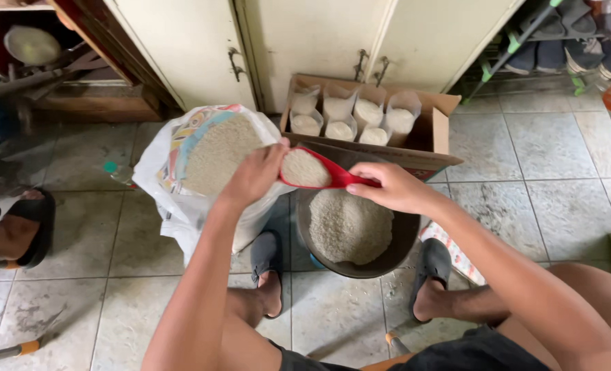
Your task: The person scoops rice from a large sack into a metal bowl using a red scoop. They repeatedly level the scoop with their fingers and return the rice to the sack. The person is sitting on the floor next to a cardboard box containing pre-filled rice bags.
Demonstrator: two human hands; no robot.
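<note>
Just above the dark bowl (350, 230) of rice, the right hand (395, 187) is clamped on the handle of a heaped red scoop (314, 173); the left hand (256, 173), fingers together, steadies its front. Loose grain spills easily, so keep it level, held by the stiff handle.

The scoop (333, 175) is glossy red plastic. The sack (171, 172) looks like woven plastic, faintly shiny. The box (439, 130) is matt brown cardboard holding clear plastic bags (371, 113). The bowl (405, 237) is dull and dark. The floor (559, 172) is smooth, mottled tile.
</note>
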